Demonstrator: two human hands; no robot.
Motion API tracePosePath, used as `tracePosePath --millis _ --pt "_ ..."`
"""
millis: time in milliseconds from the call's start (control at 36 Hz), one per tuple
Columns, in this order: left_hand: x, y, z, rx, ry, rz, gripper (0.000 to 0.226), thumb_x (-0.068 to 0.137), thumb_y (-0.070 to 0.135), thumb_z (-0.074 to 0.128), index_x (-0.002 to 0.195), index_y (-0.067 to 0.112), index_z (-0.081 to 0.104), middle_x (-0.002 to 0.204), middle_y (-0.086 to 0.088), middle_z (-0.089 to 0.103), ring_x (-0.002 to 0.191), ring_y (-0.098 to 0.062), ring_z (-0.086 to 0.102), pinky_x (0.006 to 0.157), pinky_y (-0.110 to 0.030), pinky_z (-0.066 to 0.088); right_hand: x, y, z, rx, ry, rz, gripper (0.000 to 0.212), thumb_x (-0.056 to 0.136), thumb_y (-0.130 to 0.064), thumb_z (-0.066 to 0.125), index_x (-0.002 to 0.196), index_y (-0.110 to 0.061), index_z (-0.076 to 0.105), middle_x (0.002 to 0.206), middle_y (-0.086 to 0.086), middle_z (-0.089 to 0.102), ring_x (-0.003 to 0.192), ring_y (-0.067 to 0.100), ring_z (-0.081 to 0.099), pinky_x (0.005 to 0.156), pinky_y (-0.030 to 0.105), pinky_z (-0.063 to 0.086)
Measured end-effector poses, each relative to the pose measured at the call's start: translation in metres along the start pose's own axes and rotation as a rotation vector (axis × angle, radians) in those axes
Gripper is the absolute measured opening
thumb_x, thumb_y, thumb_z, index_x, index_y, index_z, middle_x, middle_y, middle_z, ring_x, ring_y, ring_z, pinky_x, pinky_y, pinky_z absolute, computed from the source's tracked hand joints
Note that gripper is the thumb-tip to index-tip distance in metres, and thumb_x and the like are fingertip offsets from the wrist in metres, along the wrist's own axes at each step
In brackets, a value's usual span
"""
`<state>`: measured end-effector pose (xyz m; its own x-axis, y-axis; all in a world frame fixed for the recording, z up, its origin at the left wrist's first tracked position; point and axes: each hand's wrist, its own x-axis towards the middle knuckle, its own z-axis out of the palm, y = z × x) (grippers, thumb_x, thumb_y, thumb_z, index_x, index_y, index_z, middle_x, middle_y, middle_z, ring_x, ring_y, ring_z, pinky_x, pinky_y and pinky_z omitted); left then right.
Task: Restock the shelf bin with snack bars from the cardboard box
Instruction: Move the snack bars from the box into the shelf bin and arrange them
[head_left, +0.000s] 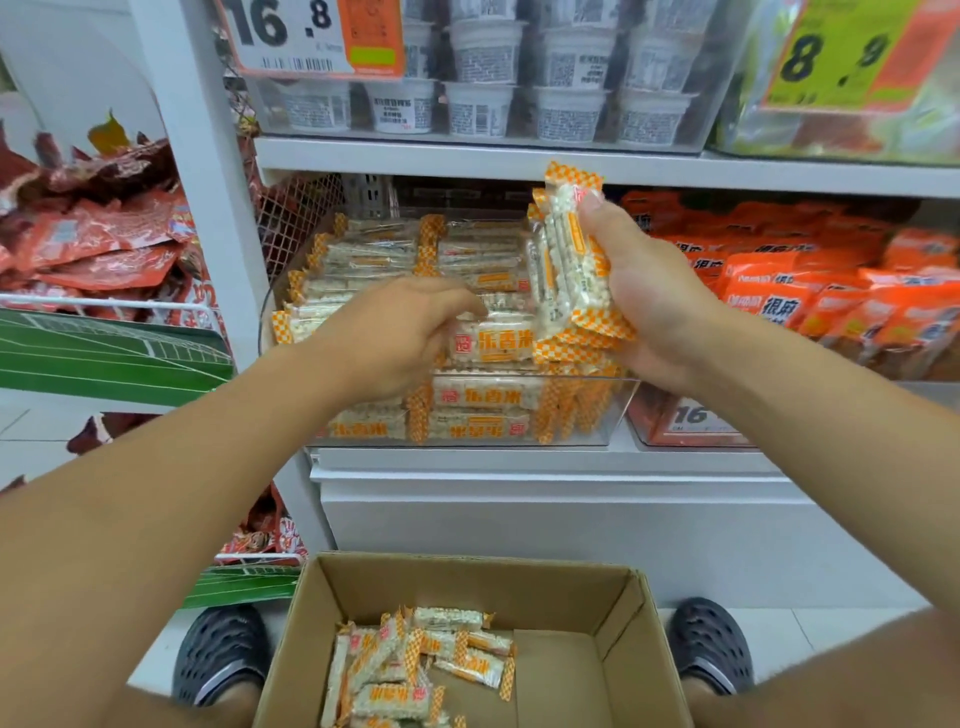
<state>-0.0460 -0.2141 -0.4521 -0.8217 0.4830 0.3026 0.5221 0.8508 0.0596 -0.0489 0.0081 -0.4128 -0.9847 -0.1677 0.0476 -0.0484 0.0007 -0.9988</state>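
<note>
Right hand (644, 306): curled round a stack of snack bars (563, 270), held upright just above the clear shelf bin (618, 410). Left hand (395, 338): fingers bent down onto a bar (491, 340) atop the bin's pile, prob. pinching it. Cardboard box (644, 639) well below both hands, w/ more bars (415, 665) inside. Likely light, crisp, crushable; film wrappers slippery. Best gripped across the long sides, not the crimped ends.
</note>
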Motion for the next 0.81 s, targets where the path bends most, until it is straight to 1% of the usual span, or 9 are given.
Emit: tracePosePath --millis 56,167,222,278,333,417,556,667,806 --pt "0.001 -0.001 0.001 0.026 0.0 -0.01 0.046 0.099 0.023 0.034 0.142 0.021 0.049 0.146 0.001 0.05 0.133 -0.025 0.047 0.104 -0.047 0.042 0.0 -0.003 -0.011 -0.207 0.011 -0.064 0.058 0.092 -0.06 0.051 0.145 -0.037 0.046 0.141 -0.007 0.058 0.13 0.018 0.055 0.112 0.045 0.04" --pt "0.009 0.008 0.005 0.129 -0.046 -0.062 0.064 0.093 0.042 0.025 0.154 0.023 0.029 0.155 -0.001 0.038 0.141 -0.023 0.037 0.115 -0.049 0.03 -0.003 -0.01 -0.025 -0.691 0.057 -0.166 0.064 0.102 -0.051 0.044 0.158 -0.034 0.019 0.162 -0.01 0.029 0.145 0.008 0.03 0.104 0.017 0.021" --pt "0.015 0.019 0.009 0.159 -0.052 -0.056 0.074 0.091 0.059 0.019 0.157 0.026 0.02 0.157 -0.001 0.035 0.141 -0.023 0.035 0.115 -0.05 0.028 -0.005 -0.012 -0.023 -0.867 0.073 -0.175 0.067 0.102 -0.05 0.044 0.159 -0.034 0.013 0.162 -0.003 0.03 0.146 0.016 0.031 0.107 0.02 0.024" --pt "0.021 0.028 0.015 0.206 -0.07 -0.057 0.086 0.084 0.073 0.005 0.158 0.029 0.011 0.159 0.001 0.029 0.144 -0.023 0.029 0.115 -0.052 0.025 -0.003 -0.01 -0.017 -1.078 0.103 -0.166 0.068 0.101 -0.052 0.043 0.158 -0.037 0.011 0.155 0.012 0.039 0.139 0.033 0.042 0.108 0.036 0.034" --pt "0.028 0.031 0.021 0.247 -0.105 -0.085 0.09 0.08 0.076 -0.004 0.158 0.031 0.007 0.163 0.003 0.02 0.149 -0.021 0.021 0.118 -0.053 0.019 0.0 -0.007 -0.009 -1.238 0.163 -0.134 0.065 0.1 -0.053 0.04 0.156 -0.042 0.011 0.146 0.019 0.04 0.126 0.044 0.048 0.102 0.047 0.04" --pt "0.034 0.028 0.022 0.252 -0.173 -0.123 0.084 0.083 0.074 0.001 0.157 0.034 0.0 0.166 0.002 0.012 0.151 -0.022 0.016 0.119 -0.054 0.014 0.005 -0.007 0.004 -1.417 0.256 -0.138 0.059 0.101 -0.049 0.039 0.154 -0.043 0.014 0.146 0.015 0.034 0.123 0.048 0.046 0.095 0.053 0.042" --pt "0.034 0.026 0.017 0.281 -0.229 -0.114 0.072 0.094 0.067 0.013 0.156 0.036 -0.008 0.166 0.005 0.004 0.152 -0.022 0.01 0.119 -0.052 0.01 0.021 -0.004 0.016 -1.613 0.293 0.04 0.056 0.099 -0.042 0.041 0.152 -0.033 0.027 0.151 0.017 0.028 0.128 0.048 0.036 0.086 0.051 0.039" --pt "0.032 0.024 0.017 0.28 -0.222 -0.101 0.072 0.095 0.066 0.013 0.156 0.036 -0.009 0.166 0.005 0.005 0.152 -0.021 0.01 0.12 -0.053 0.009 0.03 -0.005 0.023 -1.681 0.293 0.099 0.054 0.095 -0.037 0.046 0.147 -0.024 0.036 0.151 0.02 0.03 0.128 0.047 0.037 0.09 0.053 0.041" --pt "0.026 0.022 0.016 0.3 -0.201 -0.082 0.072 0.095 0.065 0.014 0.157 0.032 -0.004 0.165 0.003 0.012 0.151 -0.021 0.013 0.12 -0.05 0.01 0.032 -0.004 0.034 -1.682 0.236 0.134 0.063 0.093 -0.035 0.048 0.152 -0.021 0.028 0.159 0.022 0.021 0.134 0.046 0.034 0.093 0.05 0.041"
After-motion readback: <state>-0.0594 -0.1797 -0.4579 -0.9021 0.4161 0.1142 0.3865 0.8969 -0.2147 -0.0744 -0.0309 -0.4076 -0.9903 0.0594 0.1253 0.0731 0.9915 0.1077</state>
